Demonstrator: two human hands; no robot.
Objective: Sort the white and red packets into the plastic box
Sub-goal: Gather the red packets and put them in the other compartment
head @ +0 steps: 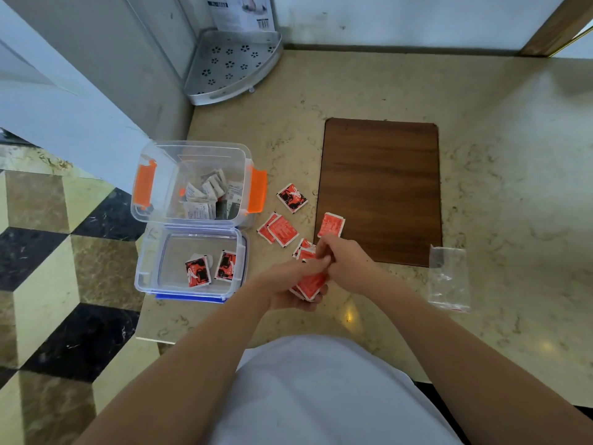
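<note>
A clear plastic box with orange clips (146, 184) stands at the counter's left and holds several white packets (208, 194). Just in front of it a shallower clear box with blue trim (150, 252) holds two red packets (198, 272) and a white one. My left hand (288, 284) is shut on a small stack of red packets (313, 285). My right hand (345, 258) pinches a red packet at the top of that stack. More red packets lie loose on the counter (292, 198), (278, 232), and one (331, 224) rests on the wooden board's edge.
A dark wooden board (382, 187) lies on the marble counter (497, 155) behind my hands. An empty clear plastic bag (449, 277) lies to the right. A white corner rack (231, 65) stands at the back left by the wall. The counter's left edge drops to a tiled floor.
</note>
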